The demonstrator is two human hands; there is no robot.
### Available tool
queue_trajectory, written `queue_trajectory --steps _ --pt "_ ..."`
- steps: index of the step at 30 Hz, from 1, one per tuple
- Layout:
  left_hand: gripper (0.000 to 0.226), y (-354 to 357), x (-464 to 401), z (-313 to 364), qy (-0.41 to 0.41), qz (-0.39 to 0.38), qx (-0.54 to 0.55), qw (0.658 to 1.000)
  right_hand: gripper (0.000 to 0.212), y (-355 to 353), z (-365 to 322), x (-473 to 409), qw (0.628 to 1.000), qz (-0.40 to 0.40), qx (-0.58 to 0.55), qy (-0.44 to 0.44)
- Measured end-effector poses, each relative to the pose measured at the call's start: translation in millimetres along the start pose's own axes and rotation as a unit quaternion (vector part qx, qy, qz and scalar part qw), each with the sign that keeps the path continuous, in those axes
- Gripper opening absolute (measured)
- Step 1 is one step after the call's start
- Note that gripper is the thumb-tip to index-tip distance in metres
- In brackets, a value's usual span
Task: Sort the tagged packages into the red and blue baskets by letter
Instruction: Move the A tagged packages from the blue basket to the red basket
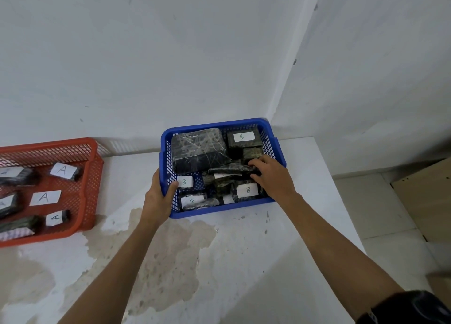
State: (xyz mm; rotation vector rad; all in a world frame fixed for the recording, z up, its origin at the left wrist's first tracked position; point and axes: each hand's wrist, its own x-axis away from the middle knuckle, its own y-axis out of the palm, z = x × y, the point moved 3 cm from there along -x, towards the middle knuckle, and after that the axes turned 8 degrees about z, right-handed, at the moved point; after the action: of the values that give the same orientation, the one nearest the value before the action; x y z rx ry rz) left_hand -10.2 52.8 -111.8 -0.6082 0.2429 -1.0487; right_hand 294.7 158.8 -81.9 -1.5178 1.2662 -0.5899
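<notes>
Left hand (159, 196) grips blue basket (220, 211) rim; right hand (271, 177) pinches dark package (231, 170) inside—placing B; release next.

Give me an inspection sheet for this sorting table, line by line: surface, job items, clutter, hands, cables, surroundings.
Surface: white table, paint worn off in brown patches.
Job's things: blue basket holds dark wrapped packages tagged B; red basket holds packages tagged A.
Clutter: nothing seen.
Hands: left hand grips the blue basket's left wall; right hand reaches inside, fingers on a dark package.
Cables: nothing seen.
Surroundings: white walls meeting in a corner, tiled floor at right.
</notes>
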Motion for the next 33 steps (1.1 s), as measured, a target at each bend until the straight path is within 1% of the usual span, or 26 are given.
queue_trajectory --steps 4,9,12,16,20,26,29,33 --pt "0.056 -1 0 0 0.001 -0.004 0.016 1.000 0.034 0 2 -5 0.999 -0.031 -0.018 -0.006" --pt "0.049 -2 1 1 -0.006 -0.002 0.044 0.999 0.036 -9 10 -5 0.999 -0.035 -0.034 -0.015" --pt "0.048 -1 1 0 -0.011 -0.003 0.048 0.999 0.033 -14 13 -3 0.995 -0.077 -0.063 -0.011" --pt "0.049 -1 1 0 -0.008 -0.001 0.045 0.999 0.024 -18 14 -10 0.984 -0.119 -0.132 0.018" --pt "0.049 -1 1 -1 -0.003 -0.002 0.032 0.999 0.016 -21 15 -20 0.962 -0.157 -0.210 0.076" --pt "0.048 -1 0 -1 -0.006 -0.001 0.035 0.999 0.010 -23 16 -22 0.947 -0.175 -0.246 0.111" --pt "0.046 -4 1 1 -0.006 -0.011 0.037 0.999 0.013 -24 15 -21 0.934 -0.175 -0.277 0.144" --pt "0.043 -13 6 5 0.003 -0.032 0.015 0.999 0.015 -32 9 -13 0.920 -0.168 -0.315 0.163"
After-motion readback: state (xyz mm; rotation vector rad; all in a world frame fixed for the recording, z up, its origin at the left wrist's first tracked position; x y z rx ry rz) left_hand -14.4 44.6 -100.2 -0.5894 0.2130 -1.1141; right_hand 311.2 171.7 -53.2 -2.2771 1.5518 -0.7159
